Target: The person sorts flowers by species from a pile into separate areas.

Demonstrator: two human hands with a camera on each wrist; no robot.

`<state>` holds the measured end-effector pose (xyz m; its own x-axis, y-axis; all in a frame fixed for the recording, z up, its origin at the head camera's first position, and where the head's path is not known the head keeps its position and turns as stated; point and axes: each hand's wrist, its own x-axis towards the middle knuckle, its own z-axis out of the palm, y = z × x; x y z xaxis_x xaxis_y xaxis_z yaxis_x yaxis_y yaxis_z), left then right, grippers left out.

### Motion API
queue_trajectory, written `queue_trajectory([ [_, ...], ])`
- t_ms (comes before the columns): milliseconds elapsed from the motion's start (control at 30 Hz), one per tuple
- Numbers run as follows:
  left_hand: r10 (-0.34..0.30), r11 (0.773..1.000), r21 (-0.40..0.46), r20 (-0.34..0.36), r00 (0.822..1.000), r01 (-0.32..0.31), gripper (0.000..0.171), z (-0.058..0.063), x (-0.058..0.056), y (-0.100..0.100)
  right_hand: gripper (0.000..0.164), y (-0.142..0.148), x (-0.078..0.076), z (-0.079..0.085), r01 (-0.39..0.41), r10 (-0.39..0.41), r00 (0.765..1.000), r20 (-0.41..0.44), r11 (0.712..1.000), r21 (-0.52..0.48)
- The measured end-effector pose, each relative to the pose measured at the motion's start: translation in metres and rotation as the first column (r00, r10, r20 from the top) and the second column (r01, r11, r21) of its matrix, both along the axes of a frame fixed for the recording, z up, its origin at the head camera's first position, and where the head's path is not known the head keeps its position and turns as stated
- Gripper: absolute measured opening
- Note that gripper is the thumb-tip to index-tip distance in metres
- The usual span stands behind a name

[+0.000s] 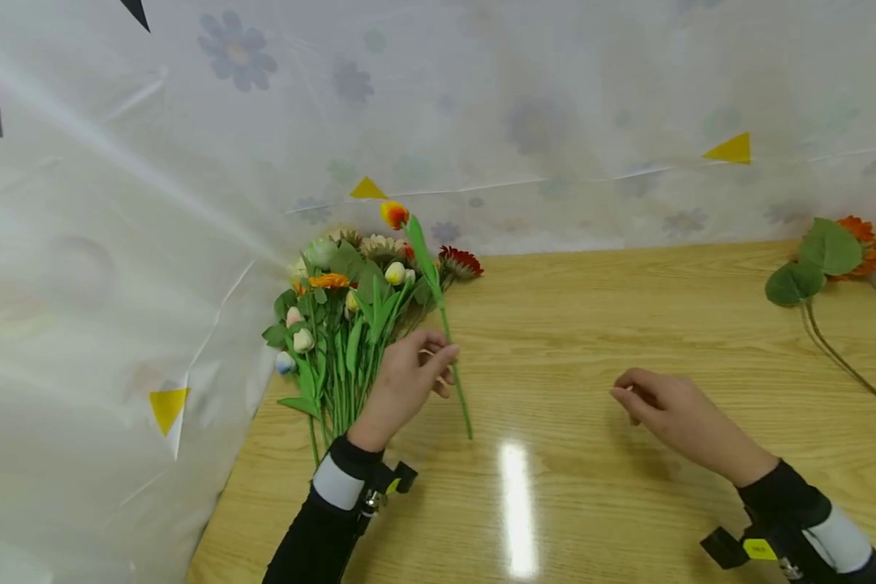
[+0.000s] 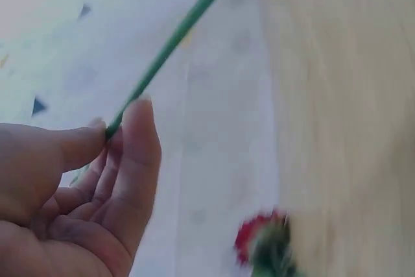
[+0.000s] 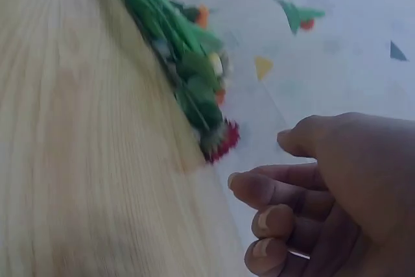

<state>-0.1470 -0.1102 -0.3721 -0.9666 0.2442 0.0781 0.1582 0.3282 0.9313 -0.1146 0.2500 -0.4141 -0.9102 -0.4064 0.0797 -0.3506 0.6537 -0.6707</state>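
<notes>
Here the left hand [image 1: 405,377] pinches a tulip [image 1: 428,268] slanting forward-left, bloom [image 1: 394,215] foremost.

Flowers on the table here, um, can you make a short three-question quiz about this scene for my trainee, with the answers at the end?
1. Which hand pinches the orange-and-yellow tulip?
2. True or false: the right hand is empty.
3. Where on the table do the leaves of the loose orange flower lie, seen in the head view? A: far left. B: far right. C: near left.

Key: 1. The left hand. 2. True. 3. B.
</notes>
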Motion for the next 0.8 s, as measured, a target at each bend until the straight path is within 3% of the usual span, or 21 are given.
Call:
queue_trajectory([
  [133,-0.17,0.977,0.143,0.073,0.983,0.158,0.018,-0.01,0.002,0.043,0.019,-0.039,0.007,0.009,-0.135,0.149,0.985,0.081,0.978,-0.157],
  [233,-0.231,0.961,0.172,0.06,0.971,0.218,0.017,-0.015,0.004,0.069,0.017,-0.054,0.011,0.012,-0.197,0.231,0.966,0.114,0.948,-0.25],
  [367,-0.238,0.956,0.185,0.029,0.971,0.229,0.013,-0.018,0.007,0.089,0.014,-0.059,0.015,0.011,-0.213,0.255,0.962,0.101,0.927,-0.309],
  [533,-0.236,0.952,0.204,0.013,0.972,0.228,0.012,-0.021,0.007,0.098,0.012,-0.058,0.016,0.008,-0.206,0.249,0.963,0.104,0.927,-0.312],
  [667,-0.24,0.967,0.08,-0.037,0.97,0.242,0.018,-0.025,0.005,0.095,0.011,-0.05,0.014,0.006,-0.148,0.165,0.985,0.05,0.959,-0.242],
  [800,-0.203,0.971,-0.154,-0.109,0.973,0.185,0.024,-0.034,0.004,0.076,0.01,-0.025,0.01,0.001,-0.009,0.003,0.998,-0.068,0.996,-0.089],
])
